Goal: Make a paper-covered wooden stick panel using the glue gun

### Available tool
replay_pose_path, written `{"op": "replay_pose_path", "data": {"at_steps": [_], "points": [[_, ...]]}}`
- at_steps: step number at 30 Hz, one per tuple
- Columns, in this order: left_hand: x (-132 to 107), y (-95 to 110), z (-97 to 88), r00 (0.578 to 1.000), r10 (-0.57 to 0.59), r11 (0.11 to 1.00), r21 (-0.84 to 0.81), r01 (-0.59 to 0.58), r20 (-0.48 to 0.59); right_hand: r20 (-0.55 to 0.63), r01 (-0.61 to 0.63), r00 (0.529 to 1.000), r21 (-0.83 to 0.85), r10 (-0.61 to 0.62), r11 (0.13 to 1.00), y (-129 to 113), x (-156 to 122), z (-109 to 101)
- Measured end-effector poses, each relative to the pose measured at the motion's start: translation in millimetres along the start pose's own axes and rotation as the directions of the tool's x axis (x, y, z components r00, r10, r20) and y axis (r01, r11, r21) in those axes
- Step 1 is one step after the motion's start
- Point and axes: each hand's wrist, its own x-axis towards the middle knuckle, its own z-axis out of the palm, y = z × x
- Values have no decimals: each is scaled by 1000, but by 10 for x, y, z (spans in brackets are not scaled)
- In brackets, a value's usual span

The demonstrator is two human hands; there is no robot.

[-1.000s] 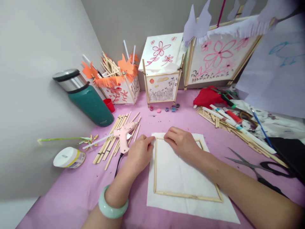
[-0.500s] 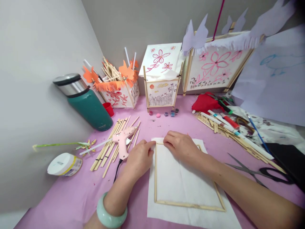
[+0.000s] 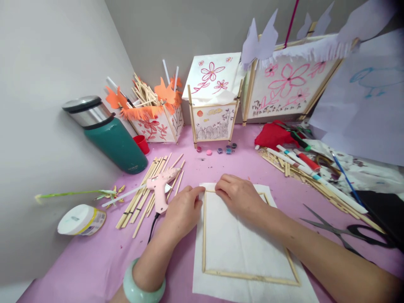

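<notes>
Left of the left hand [image 3: 184,210] lie a tape roll [image 3: 81,219], sticks [image 3: 148,185] and a pink glue gun [image 3: 160,187] on the counter [image 3: 94,261]. That hand is loosely curled, fingertips pressing the far left corner of the stick frame [image 3: 204,235], which lies on white paper [image 3: 240,240] between both hands. The right hand [image 3: 240,195], fingers bent, presses the frame's far edge just beside it; scissors [image 3: 344,229] lie well to its right.

Bright, even, soft light w/ faint shadows; wide-angle bending at edges, corners blurred, centre sharp.
</notes>
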Motion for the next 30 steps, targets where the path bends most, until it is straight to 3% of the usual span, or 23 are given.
{"op": "replay_pose_path", "data": {"at_steps": [14,26,30], "points": [[4,6,-14,1000,-3,1000,3,3,6,-19,14,1000,90,-12,996,31,2,13],[-8,-3,-8,977,-9,997,-76,-7,-212,-35,39,999,163,-34,986,59,3,18],[-32,43,-9,983,44,998,-33,-51,-176,-38,40,999,183,-33,982,52,0,9]]}}
